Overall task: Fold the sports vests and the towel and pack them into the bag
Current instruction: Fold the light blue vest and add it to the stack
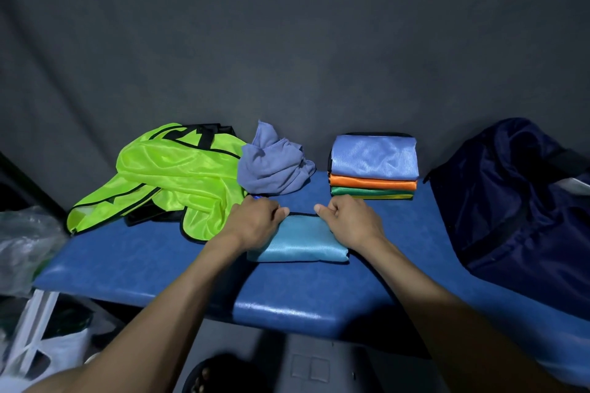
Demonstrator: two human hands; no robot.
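Note:
A folded light blue vest [300,241] lies on the blue table [153,268] in front of me. My left hand [255,220] grips its far left corner and my right hand [348,220] grips its far right corner, fingers curled over the black-trimmed edge. Behind it at the right stands a stack of folded vests [373,166], blue on top, then orange, green and yellow. A crumpled purple-grey towel [274,166] sits behind my left hand. Unfolded neon green vests [172,175] are heaped at the left. The dark navy bag [517,201] stands at the right.
A grey cloth backdrop [287,41] hangs behind the table. Plastic bags [22,246] and a white frame [35,325] sit below the table's left end. A dark sandal [220,373] shows on the floor under the front edge.

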